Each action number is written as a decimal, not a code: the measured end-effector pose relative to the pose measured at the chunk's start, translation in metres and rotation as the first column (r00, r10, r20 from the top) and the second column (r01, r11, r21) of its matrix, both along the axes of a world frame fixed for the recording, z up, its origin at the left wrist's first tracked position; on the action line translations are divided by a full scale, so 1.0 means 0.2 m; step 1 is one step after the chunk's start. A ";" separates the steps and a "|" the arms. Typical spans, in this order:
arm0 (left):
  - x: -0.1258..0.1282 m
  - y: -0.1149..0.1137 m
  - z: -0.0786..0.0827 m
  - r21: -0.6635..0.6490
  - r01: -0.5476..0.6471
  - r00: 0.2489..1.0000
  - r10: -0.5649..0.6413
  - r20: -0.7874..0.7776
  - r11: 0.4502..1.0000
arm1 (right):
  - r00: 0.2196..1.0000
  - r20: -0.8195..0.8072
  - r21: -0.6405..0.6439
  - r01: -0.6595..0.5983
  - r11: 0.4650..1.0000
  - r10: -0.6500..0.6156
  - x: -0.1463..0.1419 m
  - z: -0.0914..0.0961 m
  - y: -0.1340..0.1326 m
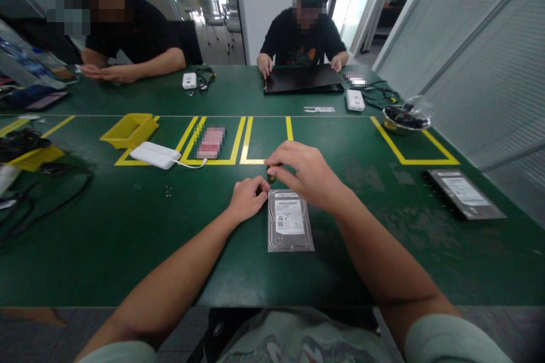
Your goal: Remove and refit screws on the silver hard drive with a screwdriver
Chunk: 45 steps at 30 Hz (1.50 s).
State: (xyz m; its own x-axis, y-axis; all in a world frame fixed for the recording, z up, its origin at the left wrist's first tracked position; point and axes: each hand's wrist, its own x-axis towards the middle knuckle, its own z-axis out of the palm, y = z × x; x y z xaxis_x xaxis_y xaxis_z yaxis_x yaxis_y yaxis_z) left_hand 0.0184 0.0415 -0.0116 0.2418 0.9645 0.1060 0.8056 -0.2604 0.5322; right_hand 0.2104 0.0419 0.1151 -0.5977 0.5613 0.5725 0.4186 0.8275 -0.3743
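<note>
A silver hard drive (290, 222) with a white label lies flat on the green table (128, 227) in front of me. My left hand (248, 197) is curled closed at the drive's top left corner, pressing against its edge. My right hand (303, 173) hovers over the drive's top edge, fingers pinched round a small dark screwdriver handle (271, 172) with a yellow tip, held upright at the corner.
A second hard drive (466, 193) lies at the right. A metal bowl (404, 119), yellow trays (130, 129), a white power bank (155, 155) with cable and tiny screws (168, 191) sit around. Two other people sit across the table, one at a black laptop (303, 79).
</note>
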 end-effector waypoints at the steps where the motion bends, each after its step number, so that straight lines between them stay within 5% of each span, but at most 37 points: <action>1: 0.00 0.00 0.00 -0.002 -0.001 1.000 0.001 0.005 1.000 | 1.000 0.003 0.001 0.000 1.000 0.000 0.00 0.00 0.00; 45: 0.01 -0.01 0.03 -0.019 0.003 0.998 -0.002 0.064 1.000 | 0.999 0.016 0.061 -0.029 0.998 0.028 0.00 -0.01 0.05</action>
State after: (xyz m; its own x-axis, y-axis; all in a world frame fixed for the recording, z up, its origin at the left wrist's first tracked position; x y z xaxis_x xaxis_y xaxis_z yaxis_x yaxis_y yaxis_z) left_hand 0.0195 0.0394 -0.0053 0.2372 0.9659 0.1034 0.7689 -0.2518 0.5877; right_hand 0.2104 0.0522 0.1125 -0.6215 0.5081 0.5963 0.3998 0.8603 -0.3162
